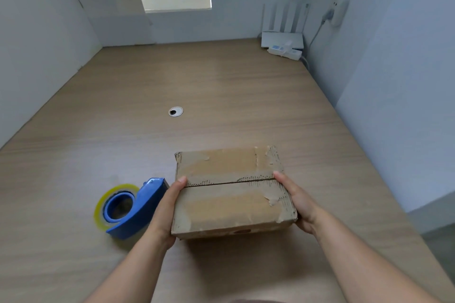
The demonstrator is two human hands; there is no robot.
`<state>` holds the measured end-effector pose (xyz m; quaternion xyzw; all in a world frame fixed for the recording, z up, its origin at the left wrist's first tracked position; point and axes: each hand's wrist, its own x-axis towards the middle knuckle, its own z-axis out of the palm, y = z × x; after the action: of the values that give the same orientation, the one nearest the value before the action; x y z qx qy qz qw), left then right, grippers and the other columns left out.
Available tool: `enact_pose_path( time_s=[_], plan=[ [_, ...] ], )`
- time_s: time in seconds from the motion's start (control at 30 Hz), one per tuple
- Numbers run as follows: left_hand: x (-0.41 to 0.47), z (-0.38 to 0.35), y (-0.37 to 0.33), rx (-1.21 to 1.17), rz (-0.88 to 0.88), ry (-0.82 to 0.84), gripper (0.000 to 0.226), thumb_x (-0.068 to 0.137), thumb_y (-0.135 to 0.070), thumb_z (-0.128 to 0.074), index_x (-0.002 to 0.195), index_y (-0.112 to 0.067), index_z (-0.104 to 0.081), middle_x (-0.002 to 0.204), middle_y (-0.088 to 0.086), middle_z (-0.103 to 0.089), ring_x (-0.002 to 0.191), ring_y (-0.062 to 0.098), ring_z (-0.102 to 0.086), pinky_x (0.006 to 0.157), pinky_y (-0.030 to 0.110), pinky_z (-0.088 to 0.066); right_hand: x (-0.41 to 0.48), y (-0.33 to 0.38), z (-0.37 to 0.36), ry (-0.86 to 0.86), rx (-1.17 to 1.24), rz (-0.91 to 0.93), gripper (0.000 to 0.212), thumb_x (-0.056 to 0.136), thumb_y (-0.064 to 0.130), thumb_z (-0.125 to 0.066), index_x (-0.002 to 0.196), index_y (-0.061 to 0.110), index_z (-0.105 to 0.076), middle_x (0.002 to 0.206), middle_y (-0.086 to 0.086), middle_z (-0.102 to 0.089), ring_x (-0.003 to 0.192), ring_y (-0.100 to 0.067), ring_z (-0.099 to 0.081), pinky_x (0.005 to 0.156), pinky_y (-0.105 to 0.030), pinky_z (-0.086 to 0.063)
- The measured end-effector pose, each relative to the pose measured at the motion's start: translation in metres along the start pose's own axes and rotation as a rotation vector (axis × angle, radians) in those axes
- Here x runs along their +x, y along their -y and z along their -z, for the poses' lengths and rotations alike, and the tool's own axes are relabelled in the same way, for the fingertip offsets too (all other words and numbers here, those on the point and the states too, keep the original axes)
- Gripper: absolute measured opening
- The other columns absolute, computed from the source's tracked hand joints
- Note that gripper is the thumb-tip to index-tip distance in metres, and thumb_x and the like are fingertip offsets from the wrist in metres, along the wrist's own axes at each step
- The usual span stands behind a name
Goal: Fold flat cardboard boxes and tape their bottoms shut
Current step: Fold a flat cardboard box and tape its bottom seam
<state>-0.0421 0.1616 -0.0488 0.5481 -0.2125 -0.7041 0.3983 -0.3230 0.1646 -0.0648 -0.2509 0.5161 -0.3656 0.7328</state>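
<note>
- The left hand (163, 206) and right hand (299, 202) clamp a box (229, 204) between them, one on each short side. Each thumb lies over the top edge by the seam; the other fingers are hidden behind the cardboard.
- The box sits low over the near part of the desk (221, 96); whether it rests there or is lifted slightly I cannot tell. Its two flaps meet in a seam facing up, with no fresh tape across it. The thumbs probably press there to keep the flaps from springing open.
- Just beside the left hand lies a blue tape dispenser (138, 206) with its clear roll, likely kept within easy reach for sealing.
- Farther off, a cable hole (175, 111) sits mid-desk.
- In the far right corner stand a router (282, 32) and a power strip (284, 51), well apart from the work.
</note>
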Motion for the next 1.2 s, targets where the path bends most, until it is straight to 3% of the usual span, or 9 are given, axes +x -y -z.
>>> enact_pose_path(
  time_s=[0.23, 0.47, 0.57, 0.67, 0.73, 0.87, 1.0, 1.1, 1.2],
  plan=[
    [-0.003, 0.002, -0.013, 0.089, 0.001, 0.025, 0.058, 0.062, -0.056, -0.069, 0.106, -0.018, -0.065, 0.093, 0.011, -0.074, 0.073, 0.026, -0.073, 0.054, 0.035, -0.055, -0.005, 0.004, -0.002, 0.017, -0.003, 0.147, 0.059, 0.085, 0.048, -0.046, 0.128, 0.008, -0.056, 0.116, -0.014, -0.068, 0.106, -0.027, -0.066, 0.077, -0.032, -0.057],
    [-0.001, 0.005, -0.052, 0.023, -0.064, 0.115, 0.048, 0.072, -0.053, -0.065, 0.105, -0.019, -0.071, 0.099, 0.015, -0.073, 0.076, 0.029, -0.072, 0.057, 0.039, -0.056, 0.004, 0.040, 0.006, -0.220, -0.218, 0.193, 0.088, 0.074, 0.080, -0.024, 0.143, 0.029, -0.040, 0.147, -0.001, -0.042, 0.130, -0.024, -0.043, 0.096, -0.047, -0.043],
    [-0.001, 0.001, -0.057, 0.021, -0.062, 0.161, 0.043, 0.072, -0.054, -0.066, 0.099, -0.021, -0.075, 0.105, 0.016, -0.071, 0.082, 0.031, -0.071, 0.063, 0.042, -0.056, 0.013, 0.047, 0.003, -0.228, -0.252, 0.262, 0.072, 0.083, 0.078, -0.023, 0.135, 0.035, -0.051, 0.144, 0.000, -0.047, 0.135, -0.018, -0.038, 0.113, -0.052, -0.026],
    [0.000, -0.008, -0.056, -0.012, -0.121, 0.134, 0.043, 0.071, -0.052, -0.065, 0.098, -0.021, -0.075, 0.103, 0.014, -0.072, 0.080, 0.029, -0.072, 0.058, 0.038, -0.056, 0.015, 0.047, -0.008, -0.160, -0.227, 0.211, 0.047, 0.093, 0.064, -0.027, 0.088, 0.051, -0.072, 0.106, 0.003, -0.072, 0.099, -0.012, -0.067, 0.080, -0.036, -0.056],
    [0.001, -0.012, -0.054, -0.023, -0.134, 0.105, 0.039, 0.069, -0.053, -0.064, 0.090, -0.023, -0.078, 0.101, 0.013, -0.073, 0.079, 0.027, -0.072, 0.058, 0.038, -0.057, 0.017, 0.041, -0.007, -0.098, -0.176, 0.185, 0.051, 0.095, 0.062, -0.025, 0.084, 0.049, -0.073, 0.095, 0.005, -0.074, 0.085, -0.012, -0.071, 0.060, -0.027, -0.056],
    [0.004, -0.004, -0.051, -0.030, -0.064, 0.089, 0.041, 0.069, -0.054, -0.063, 0.088, -0.021, -0.078, 0.095, 0.013, -0.073, 0.074, 0.029, -0.072, 0.058, 0.039, -0.056, 0.027, 0.037, -0.003, -0.163, -0.054, 0.220, 0.052, 0.095, 0.063, -0.028, 0.121, 0.034, -0.061, 0.119, -0.007, -0.067, 0.107, -0.025, -0.065, 0.084, -0.044, -0.054],
    [0.004, 0.014, -0.055, 0.022, 0.066, 0.127, 0.044, 0.066, -0.057, -0.067, 0.089, -0.021, -0.078, 0.093, 0.013, -0.072, 0.074, 0.031, -0.071, 0.064, 0.043, -0.056, 0.035, 0.051, 0.001, -0.377, -0.170, 0.427, 0.065, 0.095, 0.062, -0.029, 0.142, 0.019, -0.041, 0.146, -0.006, -0.043, 0.134, -0.021, -0.039, 0.113, -0.050, -0.029],
    [0.002, 0.018, -0.061, 0.026, 0.091, 0.154, 0.047, 0.065, -0.057, -0.069, 0.094, -0.021, -0.078, 0.096, 0.012, -0.073, 0.078, 0.030, -0.071, 0.064, 0.042, -0.055, 0.034, 0.056, 0.001, -0.497, -0.304, 0.551, 0.058, 0.097, 0.054, -0.035, 0.141, 0.018, -0.040, 0.146, -0.003, -0.040, 0.131, -0.014, -0.037, 0.109, -0.036, -0.028],
    [0.003, 0.016, -0.066, 0.009, 0.075, 0.159, 0.053, 0.068, -0.057, -0.067, 0.105, -0.020, -0.074, 0.102, 0.013, -0.071, 0.082, 0.031, -0.070, 0.066, 0.042, -0.055, 0.028, 0.057, 0.003, -0.483, -0.348, 0.567, 0.042, 0.098, 0.049, -0.037, 0.116, 0.020, -0.061, 0.114, 0.004, -0.064, 0.103, -0.011, -0.058, 0.085, -0.027, -0.045]
  ],
)
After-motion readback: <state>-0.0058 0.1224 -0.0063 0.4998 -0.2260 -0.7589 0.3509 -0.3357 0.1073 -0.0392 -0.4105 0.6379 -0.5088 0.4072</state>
